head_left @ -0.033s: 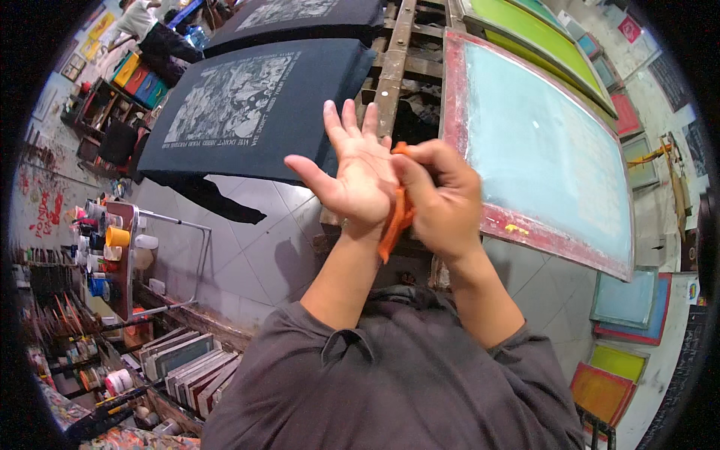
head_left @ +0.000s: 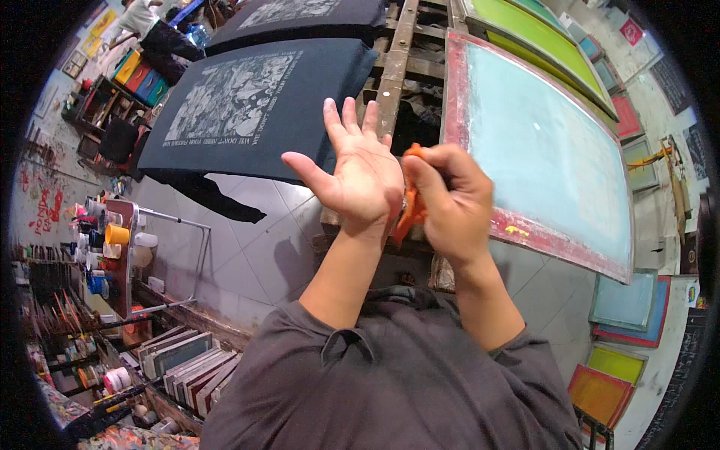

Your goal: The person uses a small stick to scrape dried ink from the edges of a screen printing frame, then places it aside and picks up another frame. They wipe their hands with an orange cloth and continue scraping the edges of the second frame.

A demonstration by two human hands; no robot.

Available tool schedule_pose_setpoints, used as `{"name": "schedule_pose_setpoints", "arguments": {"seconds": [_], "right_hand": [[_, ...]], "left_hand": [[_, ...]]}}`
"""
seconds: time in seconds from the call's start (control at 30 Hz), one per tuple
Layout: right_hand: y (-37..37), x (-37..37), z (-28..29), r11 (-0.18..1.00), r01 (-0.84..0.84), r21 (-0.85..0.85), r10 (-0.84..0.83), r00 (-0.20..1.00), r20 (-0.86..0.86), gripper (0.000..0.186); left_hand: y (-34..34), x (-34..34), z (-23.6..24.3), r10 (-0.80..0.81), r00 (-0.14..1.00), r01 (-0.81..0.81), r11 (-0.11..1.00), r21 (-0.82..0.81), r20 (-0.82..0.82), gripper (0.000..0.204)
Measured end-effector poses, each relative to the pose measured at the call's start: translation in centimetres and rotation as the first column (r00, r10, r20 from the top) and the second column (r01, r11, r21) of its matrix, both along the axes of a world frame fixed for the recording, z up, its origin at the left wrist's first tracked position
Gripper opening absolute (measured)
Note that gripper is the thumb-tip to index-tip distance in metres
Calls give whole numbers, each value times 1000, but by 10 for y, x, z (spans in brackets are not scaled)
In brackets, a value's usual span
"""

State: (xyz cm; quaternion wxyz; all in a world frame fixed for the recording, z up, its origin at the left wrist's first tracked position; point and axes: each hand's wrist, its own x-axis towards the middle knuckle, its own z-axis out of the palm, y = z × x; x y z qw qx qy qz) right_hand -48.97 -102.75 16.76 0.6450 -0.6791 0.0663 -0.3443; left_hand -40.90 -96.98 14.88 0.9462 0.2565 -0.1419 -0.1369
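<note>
My left hand [head_left: 360, 180] is held up palm-up with its fingers spread and nothing in it. Just to its right, my right hand [head_left: 457, 206] is closed on a crumpled orange cloth [head_left: 410, 221], which hangs down beside my left palm and wrist. Behind my left hand lies a dark navy shirt [head_left: 187, 90] with a pale printed design, stretched on a board. To the right of my hands is a large pale-blue screen [head_left: 540, 157] in a red-stained frame.
Wooden rails [head_left: 397, 60] run between boards and screens. At left are ink tubs on a stand [head_left: 120, 255], a metal frame [head_left: 201, 262] and racked slabs [head_left: 187, 375]. Coloured screens [head_left: 611, 375] lean at right. A person [head_left: 157, 37] works at upper left.
My right hand has moved slightly right with the orange cloth, away from my left palm. My left hand has barely shifted.
</note>
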Motion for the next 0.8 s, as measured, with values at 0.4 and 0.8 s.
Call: {"name": "schedule_pose_setpoints", "arguments": {"seconds": [0.4, 0.8], "right_hand": [[7, 7, -19, 802, 298, -517, -260, 954, 147, 7], [-24, 11, -1, 771, 296, -564, -292, 951, 100, 6]], "left_hand": [[-6, -5, -6, -118, 991, 114, 991, 69, 61, 116], [6, -34, 2, -514, 839, 507, 858, 87, 180, 119]]}}
